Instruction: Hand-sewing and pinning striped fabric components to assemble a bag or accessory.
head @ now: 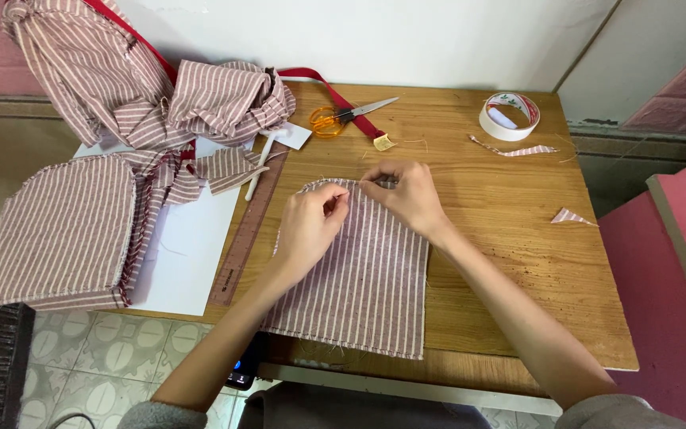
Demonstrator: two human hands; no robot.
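A striped pink-and-white fabric piece [367, 278] lies flat on the wooden table [510, 230], its near edge at the table's front. My left hand [311, 226] rests on its upper left part, fingers curled and pinching the top edge. My right hand [406, 195] pinches the same top edge just to the right, fingertips almost meeting the left hand's.
Orange-handled scissors [341, 117] and a red strap [335, 95] lie behind the hands. A tape roll [510, 116] and fabric scraps [518, 149] sit at the right. A long ruler [244, 234], white paper [188, 254], a stack of cut striped pieces [57, 230] and bunched striped cloth [200, 99] fill the left.
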